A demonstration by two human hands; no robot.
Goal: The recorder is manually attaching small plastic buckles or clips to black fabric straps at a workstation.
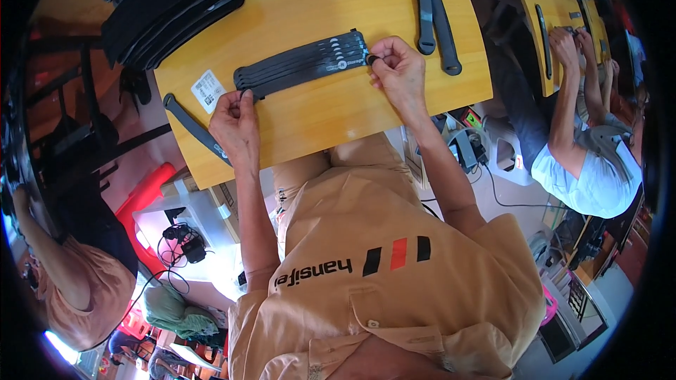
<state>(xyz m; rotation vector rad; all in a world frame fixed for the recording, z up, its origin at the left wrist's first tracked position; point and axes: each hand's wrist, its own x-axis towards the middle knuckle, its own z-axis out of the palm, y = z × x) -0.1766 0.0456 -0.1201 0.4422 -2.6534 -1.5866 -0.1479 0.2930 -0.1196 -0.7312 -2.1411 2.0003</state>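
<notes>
Several black straps (303,65) lie overlapped in a neat, slightly fanned row on the yellow table, with white marks near their right ends. At the lower left corner of the row my left hand (237,127) is closed, thumb and fingers pinching the strap ends. My right hand (400,74) is closed at the opposite end, with a small dark piece at the thumb. The fingers partly hide what they grip there. Two loose black straps (442,24) with slotted ends lie beyond my right hand. Another single strap (193,127) rests left of my left hand.
A tall pile of black straps (176,10) stands at the table's far left. A white label (208,90) lies on the yellow table (317,123), whose near edge is by my lap. Co-workers sit on both sides, one at another yellow table (524,0) on the right.
</notes>
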